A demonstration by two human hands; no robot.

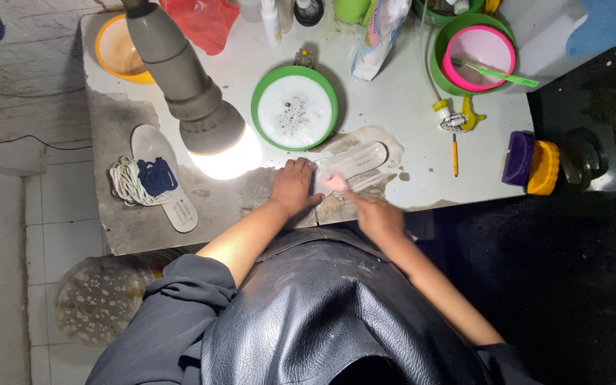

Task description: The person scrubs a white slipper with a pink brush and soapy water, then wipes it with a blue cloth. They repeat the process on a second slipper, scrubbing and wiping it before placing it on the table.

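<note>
Head view, insole [356,160] under left hand [292,187]

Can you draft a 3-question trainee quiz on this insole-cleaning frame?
1. Which hand presses the insole flat on the table?
2. True or false: the green bowl beside the lamp holds foamy liquid.
3. What lies on the second insole at the table's left: A) laces, B) a brush, C) a bottle?

Key:
1. The left hand; the right hand holds a small brush against the insole.
2. True.
3. A, a bundle of laces.
</note>
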